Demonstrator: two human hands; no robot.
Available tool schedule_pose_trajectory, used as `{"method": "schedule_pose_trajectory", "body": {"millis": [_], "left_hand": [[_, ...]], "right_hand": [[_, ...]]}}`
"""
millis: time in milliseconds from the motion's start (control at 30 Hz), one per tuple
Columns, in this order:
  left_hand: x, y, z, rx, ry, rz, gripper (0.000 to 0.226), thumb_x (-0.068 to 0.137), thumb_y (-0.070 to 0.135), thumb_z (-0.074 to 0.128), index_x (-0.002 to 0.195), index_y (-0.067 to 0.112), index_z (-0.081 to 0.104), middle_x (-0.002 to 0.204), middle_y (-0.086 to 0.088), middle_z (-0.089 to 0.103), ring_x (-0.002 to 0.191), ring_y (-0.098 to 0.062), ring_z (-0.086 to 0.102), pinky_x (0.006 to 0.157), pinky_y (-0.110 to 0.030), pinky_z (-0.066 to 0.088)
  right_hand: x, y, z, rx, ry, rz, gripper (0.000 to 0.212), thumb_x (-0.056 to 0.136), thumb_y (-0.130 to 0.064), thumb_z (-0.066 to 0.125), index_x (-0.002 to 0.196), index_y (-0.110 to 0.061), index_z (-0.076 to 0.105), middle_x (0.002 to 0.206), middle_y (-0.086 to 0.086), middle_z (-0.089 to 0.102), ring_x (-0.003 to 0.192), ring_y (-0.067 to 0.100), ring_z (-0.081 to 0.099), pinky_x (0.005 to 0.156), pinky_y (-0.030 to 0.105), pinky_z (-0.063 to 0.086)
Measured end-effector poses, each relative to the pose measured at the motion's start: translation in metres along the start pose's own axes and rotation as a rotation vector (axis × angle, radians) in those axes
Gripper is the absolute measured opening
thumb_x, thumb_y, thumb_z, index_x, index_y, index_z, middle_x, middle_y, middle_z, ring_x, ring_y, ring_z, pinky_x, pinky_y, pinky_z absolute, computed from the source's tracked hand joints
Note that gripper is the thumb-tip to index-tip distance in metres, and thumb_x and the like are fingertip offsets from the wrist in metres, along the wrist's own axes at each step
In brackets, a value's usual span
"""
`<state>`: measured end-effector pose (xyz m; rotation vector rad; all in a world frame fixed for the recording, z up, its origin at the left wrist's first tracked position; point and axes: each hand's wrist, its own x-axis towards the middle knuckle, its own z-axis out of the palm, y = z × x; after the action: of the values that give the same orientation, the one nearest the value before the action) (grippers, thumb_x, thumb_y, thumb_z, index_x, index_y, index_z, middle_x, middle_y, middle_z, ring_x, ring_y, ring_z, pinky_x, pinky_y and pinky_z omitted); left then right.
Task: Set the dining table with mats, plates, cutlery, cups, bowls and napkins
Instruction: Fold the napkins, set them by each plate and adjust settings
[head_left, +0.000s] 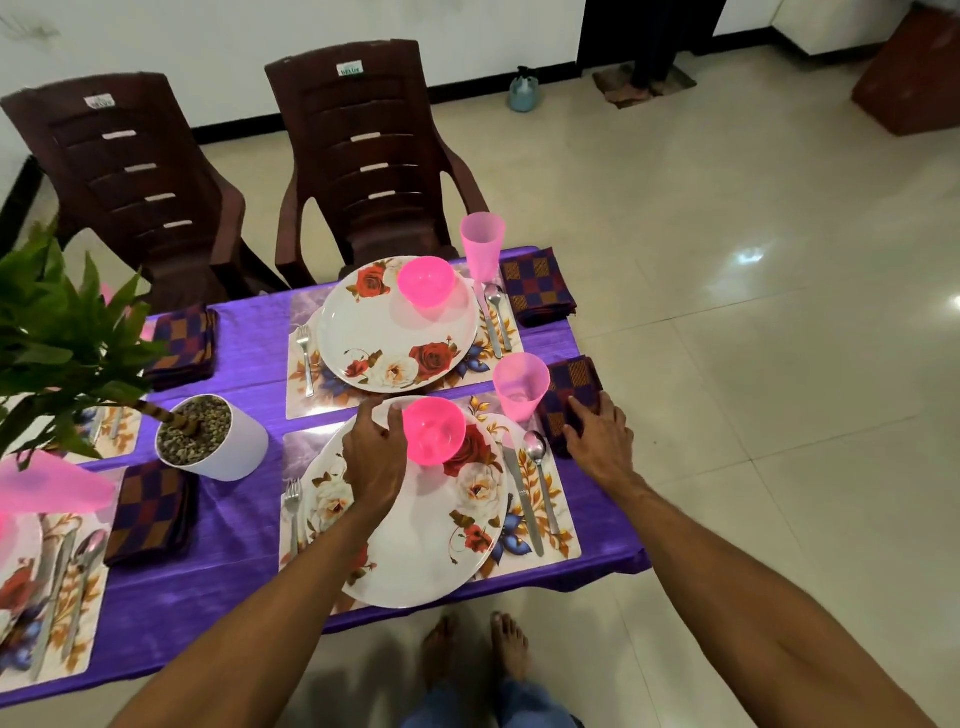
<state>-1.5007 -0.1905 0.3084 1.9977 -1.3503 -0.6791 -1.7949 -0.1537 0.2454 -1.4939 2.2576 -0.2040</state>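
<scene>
Two bare forearms come in from the bottom edge, bare feet (470, 654) below them on the tiled floor. Left hand (375, 457) lies palm down on the near plate (415, 561), fingers relaxed and reaching the rim at about eleven o'clock, thumb right against the side of the pink bowl (434, 431). It has hold of nothing that I can make out. The bowl sits upright on the plate at twelve o'clock.

Right hand (597, 441) is out at two o'clock from the plate, flat and spread, pressing down on a folded checked napkin (566, 395) near the table's edge. A pink cup (519, 387) stands upright just beside that napkin, at one o'clock from the plate.

The plate rests on a floral mat (563, 543), its near rim past the mat's edge. At three o'clock a knife (522, 499) and a spoon (537, 467) lie side by side on the mat; at nine o'clock, a fork (292, 504).

Straight ahead at twelve o'clock is a second setting: far plate (384, 338), far bowl (426, 280) on it, far cup (482, 244) and far napkin (537, 286) to its right.

Purple tablecloth (234, 571) under it all. At ten o'clock, a white plant pot (228, 447); beyond the table, two brown chairs (363, 145).
</scene>
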Motion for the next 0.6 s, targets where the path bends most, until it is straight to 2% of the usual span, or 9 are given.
{"method": "schedule_pose_trajectory", "body": {"millis": [100,333,400,467,600], "left_hand": [[-0.001,-0.002,0.002,0.015,0.005,0.020,0.041,0.100,0.048,0.047,0.128,0.019,0.056,0.095,-0.013,0.072,0.088,-0.029,0.066,0.082,-0.045,0.053],[-0.008,-0.009,0.009,0.024,-0.010,-0.017,0.047,0.099,0.048,0.049,0.134,0.017,0.055,0.103,-0.009,0.071,0.097,-0.028,0.066,0.097,-0.055,0.048],[-0.010,-0.007,0.010,0.017,-0.003,-0.007,0.047,0.100,0.044,0.050,0.136,0.014,0.055,0.103,-0.011,0.072,0.092,-0.024,0.064,0.098,-0.049,0.048],[-0.011,-0.005,0.009,0.017,-0.002,-0.008,0.047,0.101,0.042,0.051,0.136,0.012,0.054,0.102,-0.013,0.071,0.089,-0.021,0.062,0.094,-0.044,0.046],[-0.014,-0.004,0.007,0.010,0.003,-0.012,0.046,0.100,0.043,0.052,0.135,0.013,0.055,0.096,-0.012,0.071,0.089,-0.026,0.066,0.090,-0.046,0.050]], "right_hand": [[-0.003,0.000,0.005,-0.013,0.011,0.001,0.053,0.099,-0.036,0.055,0.150,-0.027,0.043,0.158,0.019,0.024,0.135,0.039,0.035,0.106,0.054,0.037],[-0.013,0.002,0.016,-0.027,0.039,0.002,0.054,0.100,-0.041,0.049,0.151,-0.027,0.040,0.159,0.019,0.022,0.136,0.038,0.034,0.108,0.053,0.035],[-0.012,0.004,0.016,-0.031,0.030,-0.003,0.054,0.100,-0.041,0.049,0.151,-0.028,0.039,0.159,0.019,0.022,0.137,0.038,0.033,0.108,0.053,0.036],[-0.009,0.005,0.015,-0.028,0.022,-0.005,0.054,0.100,-0.041,0.049,0.152,-0.027,0.039,0.159,0.019,0.022,0.137,0.038,0.034,0.108,0.054,0.037],[-0.010,0.005,0.018,-0.026,0.019,-0.013,0.054,0.100,-0.039,0.049,0.152,-0.026,0.039,0.160,0.020,0.021,0.137,0.040,0.034,0.109,0.055,0.037]]}}
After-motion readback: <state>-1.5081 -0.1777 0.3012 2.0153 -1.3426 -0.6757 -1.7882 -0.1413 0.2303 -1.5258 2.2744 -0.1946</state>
